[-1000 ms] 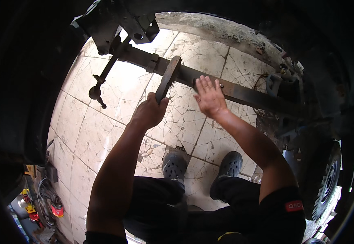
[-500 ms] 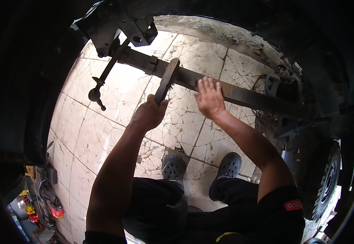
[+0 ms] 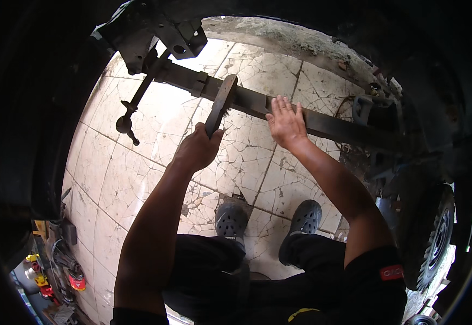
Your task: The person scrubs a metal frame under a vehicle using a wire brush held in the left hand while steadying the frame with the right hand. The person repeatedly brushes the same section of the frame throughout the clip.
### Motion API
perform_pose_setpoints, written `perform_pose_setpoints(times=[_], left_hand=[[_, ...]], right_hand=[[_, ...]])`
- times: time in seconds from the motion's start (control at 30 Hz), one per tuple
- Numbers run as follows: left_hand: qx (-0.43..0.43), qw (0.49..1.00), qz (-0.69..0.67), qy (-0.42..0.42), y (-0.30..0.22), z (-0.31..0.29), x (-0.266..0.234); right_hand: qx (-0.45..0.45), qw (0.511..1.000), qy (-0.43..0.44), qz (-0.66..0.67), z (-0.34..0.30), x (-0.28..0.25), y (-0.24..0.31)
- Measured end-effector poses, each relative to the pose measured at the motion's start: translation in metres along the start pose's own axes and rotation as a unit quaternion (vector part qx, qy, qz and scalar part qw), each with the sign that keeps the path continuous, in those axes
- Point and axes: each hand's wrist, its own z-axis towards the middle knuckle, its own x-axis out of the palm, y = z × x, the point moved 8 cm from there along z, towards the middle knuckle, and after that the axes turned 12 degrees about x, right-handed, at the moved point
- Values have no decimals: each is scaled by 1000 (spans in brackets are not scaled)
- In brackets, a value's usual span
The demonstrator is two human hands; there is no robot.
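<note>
A long, dark square-section metal beam [image 3: 251, 101] runs across in front of me, from the upper left down to the right. My left hand [image 3: 199, 148] is closed round the lower end of a long-handled brush [image 3: 222, 104]. The brush's upper part crosses the beam, and dark bristles show along its right side. Fingers outstretched, my right hand [image 3: 288, 124] lies flat against the beam, to the right of the brush. A bracket-like band [image 3: 199, 84] wraps the beam left of the brush.
A rod with a ball-shaped joint [image 3: 124, 124] hangs at left, below a dark bracket with holes [image 3: 180, 50]. Cracked tiles [image 3: 154, 179] cover the floor. At lower left lie tools and a red container [image 3: 77, 283]; a tyred wheel [image 3: 437, 238] stands at right.
My right hand has slid a little to the right along the beam. The brush and my left hand have stayed at nearly the same place.
</note>
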Motion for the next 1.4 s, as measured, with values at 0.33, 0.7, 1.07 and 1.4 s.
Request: perform_pose_setpoints(times=[0.33,0.7,1.07,1.4], left_hand=[[17,998,30,-47,13,11,2],[-9,1000,-1,3,1,3,2],[-6,1000,7,4,4,5,0],[0,1000,8,3,5,3,-2]], right_hand=[[-10,999,2,-48,1,0,6],[15,998,-4,-57,-2,2,-2],[-62,994,-20,-84,-24,7,26],[-14,1000,-26,3,9,-31,-29]])
